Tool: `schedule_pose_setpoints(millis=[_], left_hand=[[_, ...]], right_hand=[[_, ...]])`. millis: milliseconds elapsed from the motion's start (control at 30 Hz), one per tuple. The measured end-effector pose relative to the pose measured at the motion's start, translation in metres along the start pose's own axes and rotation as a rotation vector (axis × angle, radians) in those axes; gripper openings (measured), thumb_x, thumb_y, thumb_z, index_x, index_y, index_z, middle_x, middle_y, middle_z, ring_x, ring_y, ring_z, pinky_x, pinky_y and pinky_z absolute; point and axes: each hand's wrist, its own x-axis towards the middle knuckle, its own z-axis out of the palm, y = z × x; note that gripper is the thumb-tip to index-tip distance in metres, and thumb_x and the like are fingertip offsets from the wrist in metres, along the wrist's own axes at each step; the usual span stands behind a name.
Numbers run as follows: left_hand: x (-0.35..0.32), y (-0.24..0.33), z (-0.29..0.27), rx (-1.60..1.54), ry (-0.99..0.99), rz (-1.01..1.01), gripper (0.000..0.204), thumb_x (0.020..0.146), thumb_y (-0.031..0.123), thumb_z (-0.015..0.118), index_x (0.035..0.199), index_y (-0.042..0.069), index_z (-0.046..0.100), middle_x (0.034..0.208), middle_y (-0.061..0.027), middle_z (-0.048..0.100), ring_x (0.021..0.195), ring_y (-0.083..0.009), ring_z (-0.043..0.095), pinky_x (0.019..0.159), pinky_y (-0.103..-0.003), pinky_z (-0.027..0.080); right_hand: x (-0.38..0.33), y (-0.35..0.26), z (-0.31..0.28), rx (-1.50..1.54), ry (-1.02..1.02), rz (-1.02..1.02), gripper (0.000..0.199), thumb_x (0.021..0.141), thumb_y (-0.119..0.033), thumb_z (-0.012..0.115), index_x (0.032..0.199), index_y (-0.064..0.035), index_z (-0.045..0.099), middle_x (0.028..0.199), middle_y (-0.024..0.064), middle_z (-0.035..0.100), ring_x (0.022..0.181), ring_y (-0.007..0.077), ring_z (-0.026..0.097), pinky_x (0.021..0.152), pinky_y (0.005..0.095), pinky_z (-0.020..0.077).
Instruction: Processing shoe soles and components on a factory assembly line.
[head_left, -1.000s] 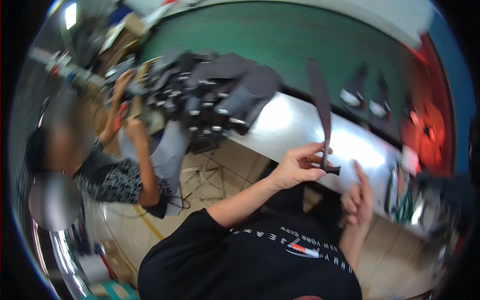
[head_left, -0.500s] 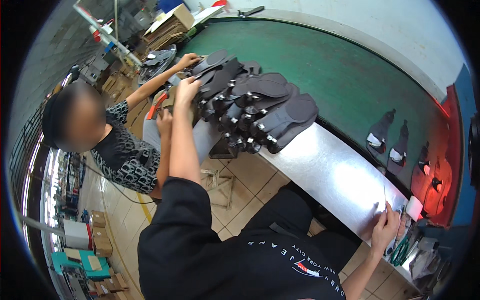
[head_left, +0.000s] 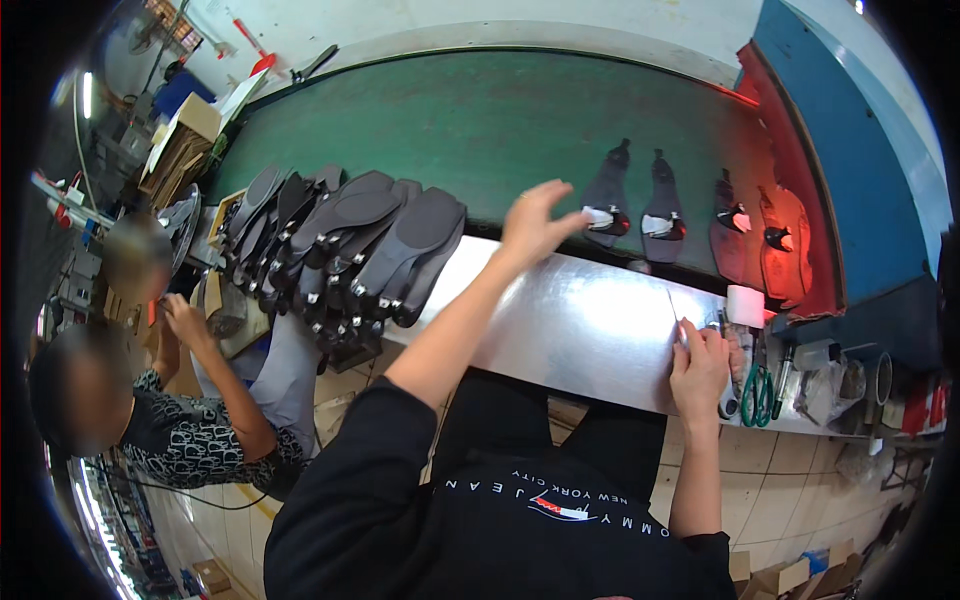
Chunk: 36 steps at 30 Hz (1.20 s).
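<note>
My left hand [head_left: 538, 228] reaches over the front edge of the green belt, fingers and thumb apart and nothing in it. Its thumb tip is close beside the nearest dark grey sandal [head_left: 609, 190], which has a black strap and a pale patch; whether they touch I cannot tell. More such sandals lie to the right, a second one [head_left: 661, 190] and others under red light. Low over the metal table, my right hand [head_left: 698, 368] grips a thin, needle-like tool [head_left: 674, 305], its point upward. A pile of dark grey sandals [head_left: 412, 245] with shiny buckles rests left of my left arm.
The green belt [head_left: 430, 120] runs behind the shiny metal table [head_left: 560, 325] into a red-lit opening in a blue machine [head_left: 850, 150]. Green-handled scissors [head_left: 759, 395] and a white roll [head_left: 745, 304] are right of my right hand. A co-worker [head_left: 215, 430] sits at the left.
My left hand has left the co-worker's side and swung right, over the belt by the sandals. My view has turned right. My right hand still grips the thin tool.
</note>
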Motion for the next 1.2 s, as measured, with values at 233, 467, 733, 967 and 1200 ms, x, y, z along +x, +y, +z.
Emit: schedule_pose_setpoints(millis=[233,467,733,967,1200], left_hand=[[0.026,-0.011,0.101,0.043,0.158,-0.134,0.045,0.065,0.044,0.081,0.084,0.004,0.070,0.129,-0.0228,0.055,0.132,-0.0398,0.039,0.108,-0.050,0.028],[0.049,-0.001,0.098,0.135,-0.035,-0.166,0.028,0.076,0.034,0.072,0.096,0.015,0.072,0.135,-0.0230,0.049,0.133,-0.0436,0.035,0.108,-0.055,0.027],[0.018,0.017,0.078,-0.023,0.263,0.095,0.042,0.070,0.007,0.074,0.109,0.021,0.067,0.113,-0.0143,0.053,0.094,-0.0325,0.061,0.079,-0.037,0.051],[-0.083,0.102,-0.028,-1.012,-0.474,-0.466,0.024,0.080,-0.001,0.067,0.104,-0.002,0.061,0.129,-0.0193,0.057,0.104,-0.0169,0.060,0.091,-0.029,0.048],[-0.161,0.082,-0.057,-1.264,-0.323,-0.498,0.026,0.084,-0.002,0.065,0.110,0.000,0.064,0.125,-0.0152,0.060,0.104,-0.0188,0.063,0.082,-0.031,0.055]], right_hand=[[-0.001,-0.014,-0.022,0.001,0.145,-0.044,0.039,0.077,-0.006,0.066,0.115,-0.0110,0.064,0.109,0.0145,0.052,0.105,0.0348,0.048,0.097,0.0470,0.0365],[-0.014,-0.005,-0.036,0.188,0.216,-0.002,0.032,0.076,-0.001,0.065,0.107,-0.0073,0.068,0.109,0.0149,0.054,0.108,0.0366,0.049,0.099,0.0476,0.0350],[-0.027,-0.036,-0.037,0.436,0.184,-0.008,0.028,0.077,0.002,0.063,0.104,-0.0036,0.067,0.110,0.0130,0.057,0.101,0.0279,0.053,0.085,0.0366,0.0440],[0.001,-0.039,-0.010,2.031,-0.110,0.146,0.031,0.085,-0.017,0.069,0.105,-0.0040,0.049,0.120,0.0162,0.055,0.118,0.0277,0.052,0.104,0.0441,0.0374],[0.007,-0.085,-0.037,1.735,-0.089,0.090,0.032,0.072,-0.001,0.066,0.099,-0.0033,0.050,0.096,0.0075,0.053,0.098,0.0204,0.053,0.099,0.0360,0.0387]])
